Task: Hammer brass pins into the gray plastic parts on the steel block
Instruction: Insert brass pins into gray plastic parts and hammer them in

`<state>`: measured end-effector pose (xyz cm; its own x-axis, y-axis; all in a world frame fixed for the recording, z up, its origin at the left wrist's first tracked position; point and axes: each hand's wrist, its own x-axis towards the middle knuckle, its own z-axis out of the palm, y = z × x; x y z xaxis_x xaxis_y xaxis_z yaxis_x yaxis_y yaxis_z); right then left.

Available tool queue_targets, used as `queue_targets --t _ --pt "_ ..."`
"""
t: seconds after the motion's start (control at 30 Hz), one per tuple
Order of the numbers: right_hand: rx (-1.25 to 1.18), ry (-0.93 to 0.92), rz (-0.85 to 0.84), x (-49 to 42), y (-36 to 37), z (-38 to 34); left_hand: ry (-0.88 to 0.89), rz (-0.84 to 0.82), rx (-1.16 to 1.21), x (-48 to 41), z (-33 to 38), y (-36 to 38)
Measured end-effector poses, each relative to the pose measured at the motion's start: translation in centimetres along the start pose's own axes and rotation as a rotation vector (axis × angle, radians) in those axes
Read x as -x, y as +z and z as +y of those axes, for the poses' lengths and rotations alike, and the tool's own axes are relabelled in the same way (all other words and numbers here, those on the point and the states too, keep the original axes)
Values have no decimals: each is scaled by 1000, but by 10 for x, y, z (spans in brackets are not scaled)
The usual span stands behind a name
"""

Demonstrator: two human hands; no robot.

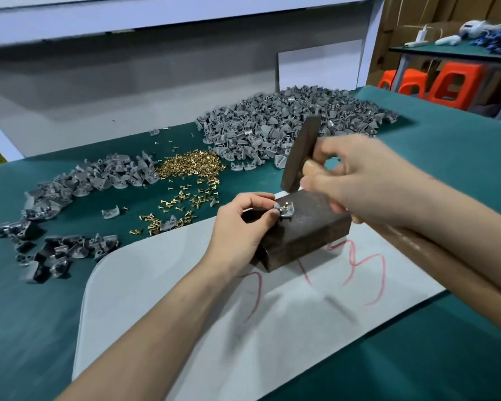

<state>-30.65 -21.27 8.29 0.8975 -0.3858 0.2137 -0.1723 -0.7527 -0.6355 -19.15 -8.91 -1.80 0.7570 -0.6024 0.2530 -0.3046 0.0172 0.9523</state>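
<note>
Steadying the gray plastic part (pixel 286 212) on the steel block (pixel 310 230), with the hammer (pixel 301 153) poised above it.
We pinch the part between the thumb and fingertips of our left hand (pixel 237 227) at the far left corner of the block's top face, and a brass pin (pixel 286 203) stands upright in the part. Our right hand (pixel 359 180) is curled round the hammer's wooden handle just below the dark head, which hangs tilted over the block's far edge, above the pin and not touching it. The block sits at the far edge of a white sheet (pixel 214 299) marked with red lines, on the green surface (pixel 446 169). Beyond the sheet, a heap of loose brass pins (pixel 191 164) lies between a small heap of gray parts (pixel 99 178) toward the left edge and a large heap of gray parts (pixel 287 123) at the far edge.
</note>
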Motion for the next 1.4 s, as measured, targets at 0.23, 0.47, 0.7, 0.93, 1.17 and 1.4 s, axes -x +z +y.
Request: queue_targets --t 0.23,0.47,0.7,0.93,1.17,1.4 --pt "43 -19 -31 8 19 6 0 32 6 2 -2 0" --pt "94 -59 36 2 7 3 24 41 -23 0 -3 -2" --pt "131 -75 136 -4 -13 -4 41 29 -29 -1 -2 -2" --pt "292 -59 73 -8 -11 -6 41 24 -10 0 -4 -2" --pt "187 -29 -15 -1 -2 3 44 32 2 2 -3 -2" --pt "-586 373 182 -36 5 57 -14 22 42 7 1 -1"
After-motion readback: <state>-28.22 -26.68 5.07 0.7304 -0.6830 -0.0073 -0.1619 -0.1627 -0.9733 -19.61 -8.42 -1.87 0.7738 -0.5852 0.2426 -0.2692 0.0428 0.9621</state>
